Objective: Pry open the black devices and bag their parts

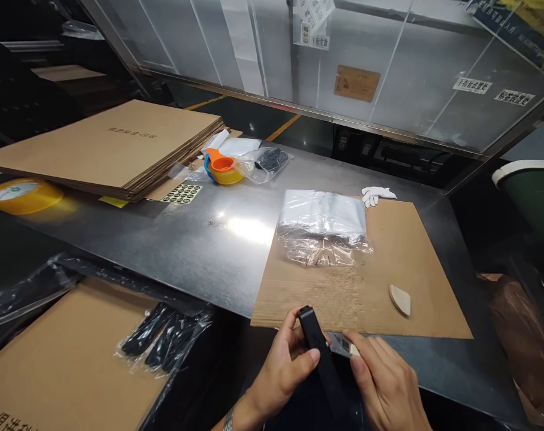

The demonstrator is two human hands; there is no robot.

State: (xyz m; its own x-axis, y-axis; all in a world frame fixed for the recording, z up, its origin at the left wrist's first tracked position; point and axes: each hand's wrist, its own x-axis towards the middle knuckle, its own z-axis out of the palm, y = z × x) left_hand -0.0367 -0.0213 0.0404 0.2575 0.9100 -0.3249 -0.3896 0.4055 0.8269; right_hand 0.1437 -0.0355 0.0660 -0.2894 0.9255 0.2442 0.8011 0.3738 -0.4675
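Black bar (315, 335), clear bags (323, 214) beyond

Landmark: metal workbench (186, 239), grey, smooth-topped. White glare (251, 232) reflected on its surface, left of centre; light source itself out of view. Beyond bench's far edge: large translucent panel (272, 102) in a metal frame (388, 136), printed labels (471, 85) stuck on. Below panel, past the bench: dark floor (254, 124) with yellow stripes (283, 128); farther right, dark sockets (353, 143). Off bench's right end: green container (532, 206), pale rim. Beyond bench's left end: dark shelving (23, 84), details lost in shadow.
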